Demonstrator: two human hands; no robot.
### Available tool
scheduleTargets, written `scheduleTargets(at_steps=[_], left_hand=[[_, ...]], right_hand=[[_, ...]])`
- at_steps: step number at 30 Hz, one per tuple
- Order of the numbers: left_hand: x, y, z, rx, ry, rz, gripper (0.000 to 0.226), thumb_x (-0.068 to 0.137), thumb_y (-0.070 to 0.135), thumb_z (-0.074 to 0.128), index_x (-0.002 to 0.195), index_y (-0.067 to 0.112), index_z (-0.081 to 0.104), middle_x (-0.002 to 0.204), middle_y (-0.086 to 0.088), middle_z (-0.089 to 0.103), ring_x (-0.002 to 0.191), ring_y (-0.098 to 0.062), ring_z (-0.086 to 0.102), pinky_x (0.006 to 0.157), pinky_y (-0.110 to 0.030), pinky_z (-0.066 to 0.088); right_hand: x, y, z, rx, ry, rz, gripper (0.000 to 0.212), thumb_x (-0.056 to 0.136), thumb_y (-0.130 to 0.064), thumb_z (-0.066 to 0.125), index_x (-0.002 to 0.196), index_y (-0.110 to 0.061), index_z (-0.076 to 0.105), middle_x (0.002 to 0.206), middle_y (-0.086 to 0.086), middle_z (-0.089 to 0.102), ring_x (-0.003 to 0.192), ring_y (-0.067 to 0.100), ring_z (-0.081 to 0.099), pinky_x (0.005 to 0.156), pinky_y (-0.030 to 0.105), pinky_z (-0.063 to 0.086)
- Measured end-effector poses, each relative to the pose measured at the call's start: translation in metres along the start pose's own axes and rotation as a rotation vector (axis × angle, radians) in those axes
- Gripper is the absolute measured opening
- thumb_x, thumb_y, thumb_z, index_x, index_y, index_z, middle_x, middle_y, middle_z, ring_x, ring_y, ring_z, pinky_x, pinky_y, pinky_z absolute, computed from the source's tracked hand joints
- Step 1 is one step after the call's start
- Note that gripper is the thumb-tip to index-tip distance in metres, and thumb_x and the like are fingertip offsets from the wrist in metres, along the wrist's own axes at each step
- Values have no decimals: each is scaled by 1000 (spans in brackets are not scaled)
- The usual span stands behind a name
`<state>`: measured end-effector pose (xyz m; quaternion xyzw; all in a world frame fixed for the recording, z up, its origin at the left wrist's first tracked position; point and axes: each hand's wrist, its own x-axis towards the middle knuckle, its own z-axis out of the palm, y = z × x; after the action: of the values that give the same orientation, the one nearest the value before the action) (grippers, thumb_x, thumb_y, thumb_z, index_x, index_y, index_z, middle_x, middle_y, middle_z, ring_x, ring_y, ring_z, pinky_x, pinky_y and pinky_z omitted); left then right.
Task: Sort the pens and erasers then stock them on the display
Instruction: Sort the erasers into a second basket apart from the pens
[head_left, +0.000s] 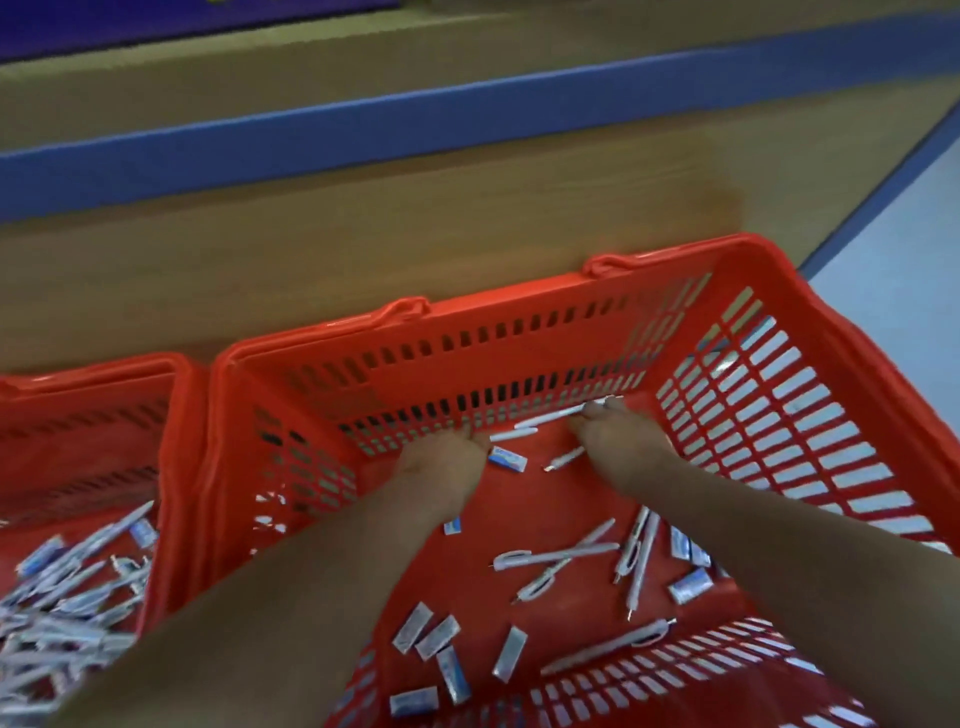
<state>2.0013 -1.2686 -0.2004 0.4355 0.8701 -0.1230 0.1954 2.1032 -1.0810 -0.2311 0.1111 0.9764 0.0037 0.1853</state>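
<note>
Fingertips of the right hand (618, 447) touch the white pen (550, 417); pinch unconfirmed. Finger state of the left hand (441, 467): cannot tell. The pen is likely light, rigid and slick: pinch mid-barrel.

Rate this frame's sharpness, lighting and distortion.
Head view: motion blur softens everything, worst on the pile of pens and erasers in the left basket; the wide-angle lens slightly bows the blue shelf edge; lighting is flat, no glare or hard shadows.

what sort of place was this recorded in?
Probably a stationery shop or its stockroom. Two red shopping baskets side by side hold loose pens and wrapped erasers. They sit against a wood-look display unit with blue edge trim.
</note>
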Motion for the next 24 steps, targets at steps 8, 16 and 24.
scheduleTargets(at_steps=[8, 16, 24], left_hand=[[8, 4, 25, -82, 34, -139, 27, 89, 8, 42, 114, 9, 52, 113, -12, 63, 104, -33, 62, 79, -38, 49], [-11, 4, 20, -394, 108, 29, 20, 86, 23, 47, 106, 16, 47, 104, -11, 65, 97, -34, 61, 73, -38, 46], [-26, 39, 48, -298, -2, 260, 22, 88, 33, 53, 97, 15, 61, 106, -5, 58, 103, -26, 57, 83, -34, 42]], right_hand=[[5, 8, 3, 74, 75, -4, 44, 81, -17, 58, 122, -15, 45, 121, 5, 48, 113, 27, 53, 83, 39, 48], [-2, 9, 8, 133, 152, -57, 47, 87, -9, 47, 132, -23, 45, 117, 5, 52, 99, 32, 62, 68, 38, 48], [9, 5, 0, 122, 76, 20, 31, 89, -15, 50, 120, -16, 53, 121, 7, 48, 102, 34, 60, 75, 40, 49]])
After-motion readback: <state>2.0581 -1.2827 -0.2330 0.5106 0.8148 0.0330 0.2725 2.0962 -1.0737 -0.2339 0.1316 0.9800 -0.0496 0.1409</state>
